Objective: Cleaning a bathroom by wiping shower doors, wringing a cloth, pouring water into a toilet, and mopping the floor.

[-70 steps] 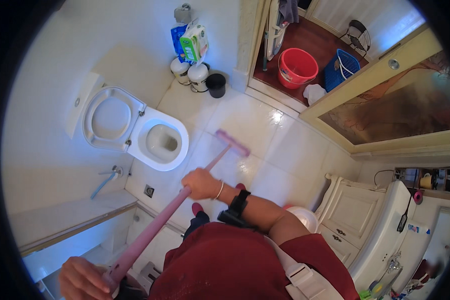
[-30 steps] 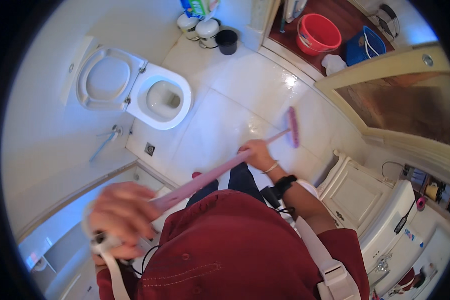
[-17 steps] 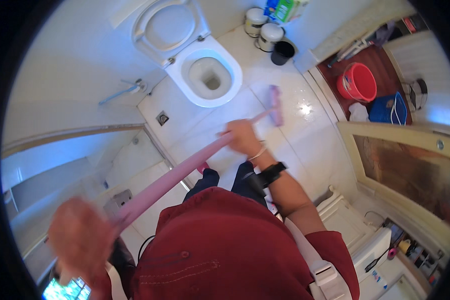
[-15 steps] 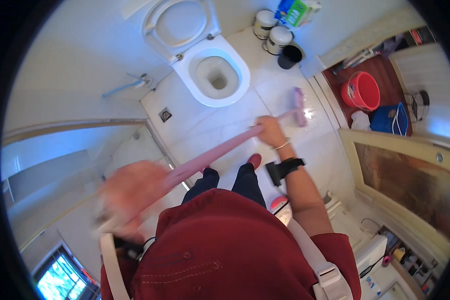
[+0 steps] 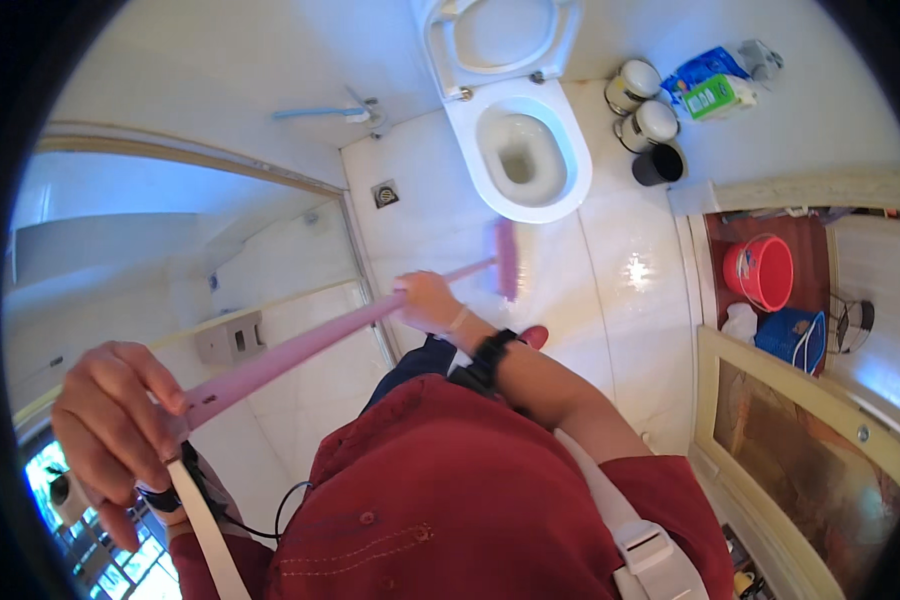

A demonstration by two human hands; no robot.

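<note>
A pink long-handled floor brush (image 5: 290, 358) slants across in front of me. Its crosswise head (image 5: 507, 262) rests on the white tiles just before the toilet, too blurred to tell bristles from a blade. Around the lower part of the handle my right hand (image 5: 430, 302) is closed. At the handle's upper end, on the far left, my left hand (image 5: 120, 425) curls its fingers over it; part of that grip is hidden. The white toilet (image 5: 522, 165) stands beyond the brush head with its lid raised.
White lidded bins (image 5: 653, 124) and a black bin (image 5: 658, 165) stand right of the toilet. A floor drain (image 5: 385, 193) lies left of it. Past the doorway sit a red bucket (image 5: 765, 272) and a blue basket (image 5: 792, 338). A glass partition (image 5: 355, 235) borders the left side.
The brush head has swept left, from the tiles right of the toilet to just before its front. Both hands have moved left with the handle, and my view has shifted.
</note>
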